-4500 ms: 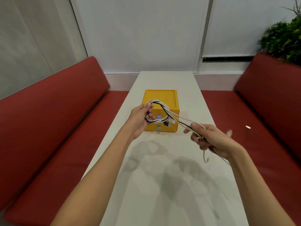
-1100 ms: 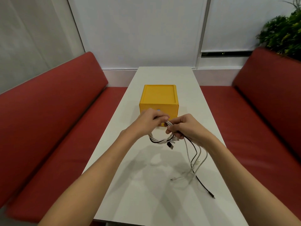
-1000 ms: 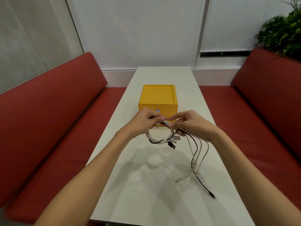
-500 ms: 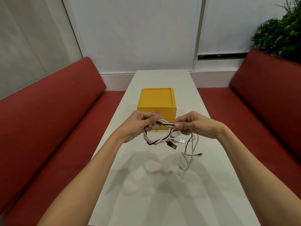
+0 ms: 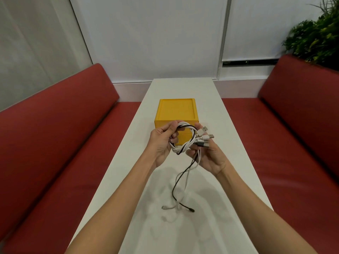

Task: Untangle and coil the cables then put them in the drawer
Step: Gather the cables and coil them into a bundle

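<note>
both arms out front, left hand (image 5: 161, 142) fingers curled closed in a grip, right hand (image 5: 209, 154) palm-up, fingers pinched.

arms: two, bare to the elbow | sleeves: none | left grip (image 5: 161, 142), right grip (image 5: 211, 156): ungloved

Two hands are showing, the left hand (image 5: 161, 143) and the right hand (image 5: 211, 157). One bundle of cables (image 5: 185, 139) is hanging between them (several white strands and one black; the exact count cannot be told). Three USB plugs (image 5: 203, 137) are sticking out. One yellow drawer box (image 5: 176, 110) is sitting on one white table (image 5: 236, 162). Two red benches (image 5: 55, 143) are flanking it, and one plant (image 5: 315, 37) is showing.
</note>
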The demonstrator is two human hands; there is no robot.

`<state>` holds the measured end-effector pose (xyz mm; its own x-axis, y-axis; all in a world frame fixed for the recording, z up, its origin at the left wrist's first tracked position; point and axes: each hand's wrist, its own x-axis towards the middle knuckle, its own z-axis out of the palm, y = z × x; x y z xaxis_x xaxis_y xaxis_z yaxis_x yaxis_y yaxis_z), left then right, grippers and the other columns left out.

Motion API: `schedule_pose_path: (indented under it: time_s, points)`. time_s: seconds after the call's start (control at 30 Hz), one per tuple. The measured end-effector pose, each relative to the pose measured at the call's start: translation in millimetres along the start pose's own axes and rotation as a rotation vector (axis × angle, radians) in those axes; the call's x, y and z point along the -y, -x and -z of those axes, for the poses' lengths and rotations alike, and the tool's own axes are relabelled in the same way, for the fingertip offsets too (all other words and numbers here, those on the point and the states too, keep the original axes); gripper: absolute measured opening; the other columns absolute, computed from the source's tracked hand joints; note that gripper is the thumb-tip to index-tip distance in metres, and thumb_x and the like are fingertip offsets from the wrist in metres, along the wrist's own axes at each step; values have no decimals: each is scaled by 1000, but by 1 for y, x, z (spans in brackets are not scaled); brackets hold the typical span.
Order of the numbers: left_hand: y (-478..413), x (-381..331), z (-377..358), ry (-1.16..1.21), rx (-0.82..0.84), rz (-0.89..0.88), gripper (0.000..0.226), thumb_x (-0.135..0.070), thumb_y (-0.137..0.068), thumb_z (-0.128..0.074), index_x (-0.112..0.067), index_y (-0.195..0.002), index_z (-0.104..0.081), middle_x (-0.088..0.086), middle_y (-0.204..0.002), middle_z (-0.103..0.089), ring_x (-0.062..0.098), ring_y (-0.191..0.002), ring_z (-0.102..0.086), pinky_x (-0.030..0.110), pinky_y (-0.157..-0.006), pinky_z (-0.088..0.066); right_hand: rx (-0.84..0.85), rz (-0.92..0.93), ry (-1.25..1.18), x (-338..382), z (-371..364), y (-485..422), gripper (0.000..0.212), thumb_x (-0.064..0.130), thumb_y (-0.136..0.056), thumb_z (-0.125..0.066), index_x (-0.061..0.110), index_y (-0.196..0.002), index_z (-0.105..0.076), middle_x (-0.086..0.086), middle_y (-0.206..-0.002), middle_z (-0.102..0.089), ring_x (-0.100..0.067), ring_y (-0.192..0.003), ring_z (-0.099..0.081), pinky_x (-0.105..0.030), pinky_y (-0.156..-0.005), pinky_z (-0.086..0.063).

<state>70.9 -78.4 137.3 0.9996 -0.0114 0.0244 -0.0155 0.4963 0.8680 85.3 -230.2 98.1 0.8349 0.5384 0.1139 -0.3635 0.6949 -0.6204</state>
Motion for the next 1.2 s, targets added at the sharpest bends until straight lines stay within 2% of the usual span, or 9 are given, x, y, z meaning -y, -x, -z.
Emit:
schedule_pose_path:
  time_s: [0.03, 0.1, 0.17, 0.33, 0.53, 0.67, 0.87, 1.03, 1.2]
  points:
    - [0, 2, -1, 39, -35, -6, 19, -8, -96, -49, 1, -97, -66, 6, -74, -69, 5, -52, -40, 13, -45, -34, -47, 10, -79, -4, -7, 0, 10, 22, -82, -65, 23, -89, -73, 3, -65, -58, -8, -47, -50, -21, -49, -44]
    - [0, 7, -1, 95, -115, -24, 19, -8, -97, -49, 1, -97, -66, 6, -74, -70, 4, -50, -41, 13, -44, -37, -121, 29, -188, -11, -13, 0, 28, 14, -94, -47, 16, -77, -69, 3, -62, -57, -7, -43, -48, -20, -45, -43]
    - [0, 10, -1, 113, -215, -54, 18, -9, -96, -51, 1, -99, -66, 8, -78, -66, 4, -50, -40, 13, -44, -38, -174, 81, -174, -16, -17, -2, 4, 11, -83, -58, 12, -84, -61, 2, -63, -59, -7, -42, -46, -19, -44, -43]
    - [-2, 17, 1, 127, -441, -146, 26, -15, -95, -56, 1, -112, -66, 14, -95, -52, 8, -55, -36, 14, -48, -37, -269, 171, -34, -28, -16, 3, 18, 7, -89, -50, 10, -102, -62, -1, -82, -68, -8, -51, -51, -19, -49, -43]
    - [6, 26, -9, 90, -517, -213, 17, -18, -95, -57, -13, -95, -73, 2, -77, -61, 7, -55, -45, 18, -55, -45, -396, 343, 278, -30, -27, 6, 45, 23, -61, -80, 15, -104, -69, 3, -87, -69, -8, -60, -51, -21, -52, -40]
    - [14, 19, -2, 3, -413, -161, 14, -12, -96, -56, -6, -96, -69, -2, -71, -70, 5, -62, -62, 21, -62, -54, -453, 360, 388, -20, -21, 8, 25, 4, -78, -72, 16, -99, -70, 3, -85, -70, -10, -63, -51, -24, -55, -37]
    - [15, -22, 15, -349, -104, 122, 14, -11, -96, -54, -7, -83, -52, 14, -78, -70, 20, -65, -71, 30, -66, -59, -318, 291, 572, -2, -14, 9, 31, -8, -80, -66, 9, -106, -68, -1, -76, -66, -11, -60, -48, -21, -51, -38]
    - [11, -46, 15, -599, 139, 205, 27, -22, -87, -66, -4, -104, -55, 13, -86, -73, 20, -74, -72, 25, -63, -57, -173, 172, 697, 11, -17, 7, 31, -7, -79, -69, 10, -105, -70, -10, -82, -61, -15, -64, -48, -24, -54, -37]
    - [9, -42, 8, -944, 262, 37, 32, -22, -81, -75, -17, -111, -69, -4, -77, -72, 7, -68, -66, 18, -59, -49, -104, 150, 795, 14, -21, 5, 28, 5, -81, -72, 13, -107, -71, -12, -85, -63, -17, -67, -47, -25, -56, -37]
